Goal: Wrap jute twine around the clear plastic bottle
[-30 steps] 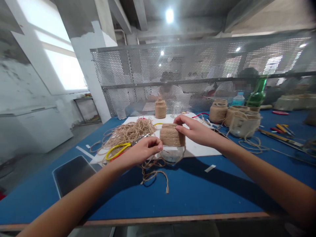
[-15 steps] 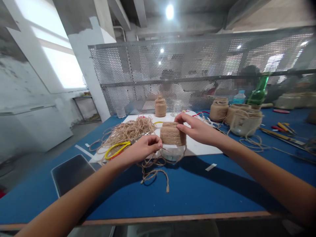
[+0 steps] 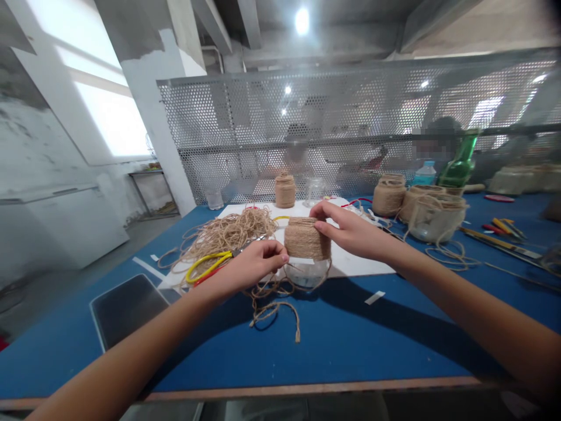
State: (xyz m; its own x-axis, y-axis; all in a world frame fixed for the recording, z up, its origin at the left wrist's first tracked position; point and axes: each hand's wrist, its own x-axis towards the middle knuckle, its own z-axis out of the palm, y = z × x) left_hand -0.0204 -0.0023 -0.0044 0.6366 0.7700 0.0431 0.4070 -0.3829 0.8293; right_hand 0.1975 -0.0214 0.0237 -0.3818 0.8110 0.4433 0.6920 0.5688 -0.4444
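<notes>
A glass jar (image 3: 307, 248) stands upside down at the middle of the blue table (image 3: 350, 345), its upper part wound with jute twine and its lower part bare glass. My right hand (image 3: 348, 229) grips the wound top from the right. My left hand (image 3: 254, 266) is closed in a pinch on the twine at the jar's left side, level with the lowest turn. The loose twine end (image 3: 274, 304) trails in loops on the table in front of the jar.
A heap of twine (image 3: 228, 231) and yellow-handled scissors (image 3: 210, 264) lie left of the jar by a white board (image 3: 350, 263). A dark tablet (image 3: 125, 307) is near left. Twine-wrapped jars (image 3: 414, 204), a green bottle (image 3: 458, 164) and tools (image 3: 499, 234) stand right. A perforated screen (image 3: 350, 128) backs the table.
My right hand slid slightly lower on the jar's top between the first and second frame. Since then almost nothing has moved.
</notes>
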